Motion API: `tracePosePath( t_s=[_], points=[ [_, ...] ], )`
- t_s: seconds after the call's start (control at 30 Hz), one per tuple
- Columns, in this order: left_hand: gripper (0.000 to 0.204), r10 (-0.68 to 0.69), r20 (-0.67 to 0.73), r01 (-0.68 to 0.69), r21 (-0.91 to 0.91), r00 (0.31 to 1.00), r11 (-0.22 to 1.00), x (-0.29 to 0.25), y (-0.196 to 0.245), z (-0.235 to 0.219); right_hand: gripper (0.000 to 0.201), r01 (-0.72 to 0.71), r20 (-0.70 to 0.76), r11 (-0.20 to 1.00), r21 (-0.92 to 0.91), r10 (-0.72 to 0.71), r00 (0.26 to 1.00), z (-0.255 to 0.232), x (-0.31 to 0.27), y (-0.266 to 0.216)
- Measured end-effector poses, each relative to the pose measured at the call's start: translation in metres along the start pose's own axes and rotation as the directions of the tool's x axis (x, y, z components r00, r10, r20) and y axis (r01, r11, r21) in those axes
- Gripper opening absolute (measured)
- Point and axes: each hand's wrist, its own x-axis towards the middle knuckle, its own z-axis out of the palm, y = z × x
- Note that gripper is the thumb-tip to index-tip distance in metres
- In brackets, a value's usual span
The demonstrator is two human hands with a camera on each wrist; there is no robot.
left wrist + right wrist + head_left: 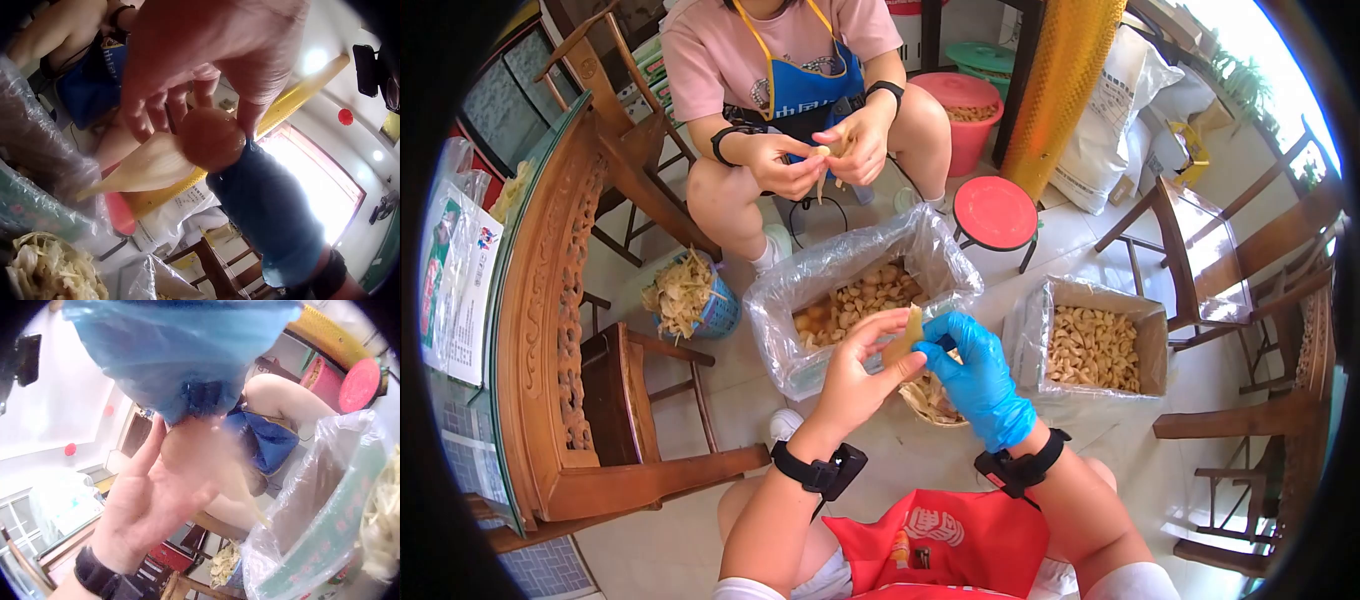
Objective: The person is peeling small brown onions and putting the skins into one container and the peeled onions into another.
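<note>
**Desk:** Fingers first, pls.

**Me:** My bare L hand [855, 375] grips a pale piece [903, 343], thumb on one side, fingers curled on the other. My R hand [978, 378], in a thin blue glove [181, 350], pinches the edge of the same pc w/ its fingertips.

**Desk:** Where's the pc, exactly?

**Me:** Btwn my two hands, held up over a small basket [39, 236] of peelings [56, 270]. L wrist view: one end round & brownish, the other long, pale, tapering. R wrist view's too blurred there for detail.

**Desk:** Around that?

**Me:** Just beyond, a plastic-lined box [768, 345] w/ pale pcs inside. To its R, a second lined box [1153, 368], also holding pale pcs. To its L, a blue bucket [720, 312] heaped w/ peelings.

**Desk:** And bg?

**Me:** Seated opp. me, a person [700, 80] in pink top & blue apron [812, 85], fingers pinching a small pc [824, 151] of their own. Near them, a red stool [996, 213]; behind it, a pink tub [968, 145]. Further R, a gold pillar [1072, 85] & white sack [1112, 110]. Red apron [990, 540] on me, btwn my forearms.
</note>
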Motion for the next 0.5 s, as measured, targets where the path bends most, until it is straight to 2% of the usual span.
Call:
tracePosePath(
  t_s=[0.03, 0.1, 0.13, 0.17, 0.23, 0.3, 0.43, 0.5],
  points=[
    [0.047, -0.001, 0.0, 0.001, 0.0, 1.0, 1.0, -0.003, 0.0, 0.001, 0.014, -0.014, 0.016, 1.0, -0.024, 0.015, 1.0, -0.003, 0.002, 0.0],
    [0.052, -0.112, 0.092, 0.124, -0.148, 0.989, 0.981, -0.008, 0.0, 0.005, 0.012, -0.068, 0.023, 0.998, -0.007, 0.068, 0.997, -0.006, 0.003, 0.002],
    [0.052, -0.112, 0.095, 0.125, -0.147, 0.989, 0.981, -0.008, 0.0, 0.006, 0.012, -0.115, -0.001, 0.988, 0.104, 0.116, 0.993, -0.007, 0.004, 0.006],
    [0.055, -0.092, 0.108, 0.105, -0.115, 0.99, 0.988, -0.008, 0.0, 0.006, 0.012, -0.157, -0.021, 0.964, 0.215, 0.165, 0.986, -0.007, 0.005, 0.009],
    [0.057, -0.073, 0.122, 0.084, -0.083, 0.99, 0.993, -0.007, -0.002, 0.008, 0.011, -0.167, -0.019, 0.953, 0.253, 0.178, 0.984, -0.008, 0.006, 0.009],
    [0.059, -0.056, 0.1, 0.054, 0.024, 0.993, 0.998, -0.007, -0.004, 0.009, 0.011, -0.177, -0.013, 0.941, 0.29, 0.188, 0.982, -0.007, 0.007, 0.01],
    [0.058, -0.05, 0.069, 0.046, 0.061, 0.996, 0.997, -0.008, -0.002, 0.016, 0.01, -0.02, -0.108, 0.978, 0.208, 0.043, 0.993, -0.005, 0.006, 0.01],
    [0.058, -0.047, 0.08, 0.051, -0.053, 0.996, 0.997, -0.007, -0.006, 0.019, 0.01, 0.031, -0.142, 0.985, 0.17, -0.007, 0.99, -0.007, 0.004, 0.008]
  ],
)
